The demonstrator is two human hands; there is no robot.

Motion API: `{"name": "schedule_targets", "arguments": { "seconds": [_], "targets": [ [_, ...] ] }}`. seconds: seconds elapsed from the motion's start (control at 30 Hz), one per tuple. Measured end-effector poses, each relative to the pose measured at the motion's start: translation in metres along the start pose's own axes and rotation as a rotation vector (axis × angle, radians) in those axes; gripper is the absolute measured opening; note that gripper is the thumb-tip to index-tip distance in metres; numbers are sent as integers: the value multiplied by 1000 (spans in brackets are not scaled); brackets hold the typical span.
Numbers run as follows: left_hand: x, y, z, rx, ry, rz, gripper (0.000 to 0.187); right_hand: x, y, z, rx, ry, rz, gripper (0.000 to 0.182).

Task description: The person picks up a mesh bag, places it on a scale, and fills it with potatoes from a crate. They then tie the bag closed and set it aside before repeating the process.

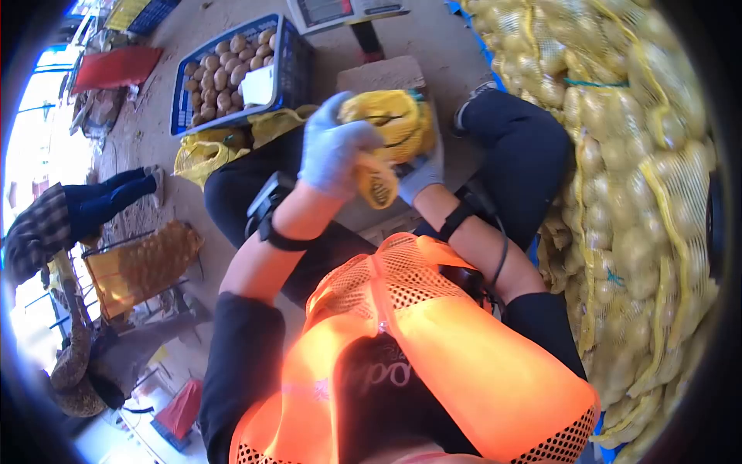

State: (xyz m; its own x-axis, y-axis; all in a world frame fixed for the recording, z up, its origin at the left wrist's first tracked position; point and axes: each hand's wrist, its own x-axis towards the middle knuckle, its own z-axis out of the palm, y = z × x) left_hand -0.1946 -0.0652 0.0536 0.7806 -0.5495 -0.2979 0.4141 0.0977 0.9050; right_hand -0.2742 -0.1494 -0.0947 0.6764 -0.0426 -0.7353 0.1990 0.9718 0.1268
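A bundle of yellow netting is between my gloved hands in front of my vest. My left hand, in a pale glove, is closed at the left side of the bundle, and a loose flap of the netting hangs below its fingers. My right hand, also gloved, is at the lower right of the bundle, and its fingers are mostly hidden behind the netting. Just beyond the bundle lies a flat brownish block.
A blue crate of potatoes with a white card stands beyond my left leg, yellow net bags beside it. Stacked net sacks of potatoes line the right side. A person in a checked shirt is at the far left.
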Motion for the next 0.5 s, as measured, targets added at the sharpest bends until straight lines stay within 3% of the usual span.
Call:
{"name": "schedule_targets", "arguments": {
  "seconds": [0.07,0.1,0.2,0.27,0.37,0.43,0.5],
  "targets": [
    [17,-13,-2,2,5,-69,35,11,-8,-3,-40,-136,-89,64],
    [27,-15,1,-25,18,-88,35,30,-16,-11,-131,-103,-120,65],
    [54,-21,-1,-51,53,-108,36,46,-21,-8,-152,-119,-87,64],
    [74,-30,-7,-49,47,-117,35,40,-23,0,-152,-246,4,54],
    [101,-45,-6,113,-78,-148,38,43,-14,7,-286,-112,32,52],
    [108,-51,-8,403,-128,-68,42,53,-11,-8,-263,-121,36,52],
    [107,-37,-11,432,-231,-102,45,51,-7,-1,-270,-161,160,50]
  ]
}}
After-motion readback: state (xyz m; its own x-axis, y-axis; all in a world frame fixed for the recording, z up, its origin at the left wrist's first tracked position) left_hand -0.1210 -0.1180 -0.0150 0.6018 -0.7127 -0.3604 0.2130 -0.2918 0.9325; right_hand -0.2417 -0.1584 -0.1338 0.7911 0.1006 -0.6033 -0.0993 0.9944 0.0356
